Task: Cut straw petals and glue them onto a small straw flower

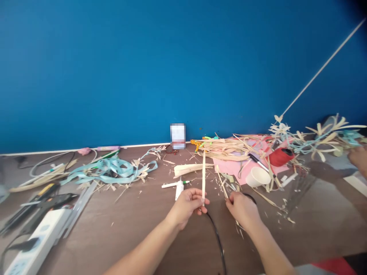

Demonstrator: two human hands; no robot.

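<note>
My left hand (190, 206) pinches a narrow, pale dried-husk strip (203, 177) that stands upright from its fingertips. Beside it, my right hand (243, 210) is closed at the lower end of a thin husk piece (221, 182), which slants up and away from the fingers. Just beyond my left hand lies a white glue gun (179, 187) with a green nozzle, and a black cable (216, 229) runs toward me between my forearms. Behind it rests a wider, curled husk (189, 169). The fingers of my right hand are partly hidden.
Husk strips (226, 149) pile up on pink paper (243, 177) near a white cup (258, 177) and red spool (281, 156). Blue ribbon (106, 170), a black glue gun (48, 208) and a power strip (40, 240) lie left. Another person's hand (358, 158) is at right.
</note>
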